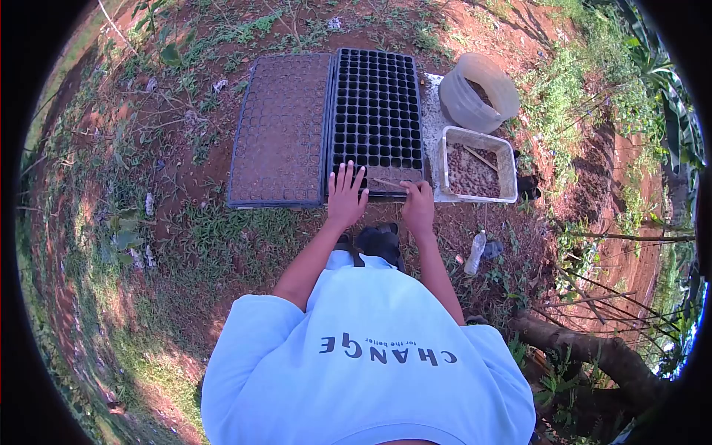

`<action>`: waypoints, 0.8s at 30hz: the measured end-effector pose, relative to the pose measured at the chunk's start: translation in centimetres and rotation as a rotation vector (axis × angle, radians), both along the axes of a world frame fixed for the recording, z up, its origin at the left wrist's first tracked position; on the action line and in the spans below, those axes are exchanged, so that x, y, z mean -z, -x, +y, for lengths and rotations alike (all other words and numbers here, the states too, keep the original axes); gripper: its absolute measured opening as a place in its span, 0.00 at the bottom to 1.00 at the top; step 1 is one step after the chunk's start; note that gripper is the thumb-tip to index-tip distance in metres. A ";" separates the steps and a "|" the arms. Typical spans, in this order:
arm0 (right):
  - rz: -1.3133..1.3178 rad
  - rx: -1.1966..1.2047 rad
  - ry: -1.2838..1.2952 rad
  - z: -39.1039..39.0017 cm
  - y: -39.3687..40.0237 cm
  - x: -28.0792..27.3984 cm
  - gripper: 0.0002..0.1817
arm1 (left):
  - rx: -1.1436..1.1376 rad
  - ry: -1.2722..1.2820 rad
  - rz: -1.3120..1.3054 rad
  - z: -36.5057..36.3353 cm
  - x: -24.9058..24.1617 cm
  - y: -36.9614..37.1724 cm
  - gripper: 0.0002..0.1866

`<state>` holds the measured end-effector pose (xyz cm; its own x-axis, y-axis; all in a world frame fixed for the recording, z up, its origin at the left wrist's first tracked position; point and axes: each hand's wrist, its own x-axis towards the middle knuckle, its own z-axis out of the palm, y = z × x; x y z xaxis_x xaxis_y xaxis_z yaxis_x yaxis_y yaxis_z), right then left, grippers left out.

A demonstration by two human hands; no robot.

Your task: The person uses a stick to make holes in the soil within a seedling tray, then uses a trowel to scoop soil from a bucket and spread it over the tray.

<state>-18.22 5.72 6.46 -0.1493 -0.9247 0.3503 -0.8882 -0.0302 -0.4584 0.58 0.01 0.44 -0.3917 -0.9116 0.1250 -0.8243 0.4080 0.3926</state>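
My left hand lies with its fingers spread on the near left corner of the black seedling tray. In my right hand is a thin brown stick, pinched at its right end and held nearly level over the tray's near rows. Those near cells hold brown soil, while the cells farther off look dark and hollow. Against the black tray's left side lies a second tray, covered with soil across its cells.
Right of the trays, a white rectangular basin holds brown material and a flat stick. Behind it stands a round translucent tub. A clear plastic bottle lies nearer, and a thick branch is at the lower right.
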 end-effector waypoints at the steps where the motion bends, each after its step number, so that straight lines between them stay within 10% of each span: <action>1: -0.058 0.030 0.015 0.0 -0.1 0.1 0.13 | 0.000 0.001 0.001 0.0 0.0 0.0 0.33; 24: -0.192 0.053 0.097 -1.7 -0.8 -1.0 0.09 | 0.002 0.005 0.008 0.1 0.0 0.0 0.32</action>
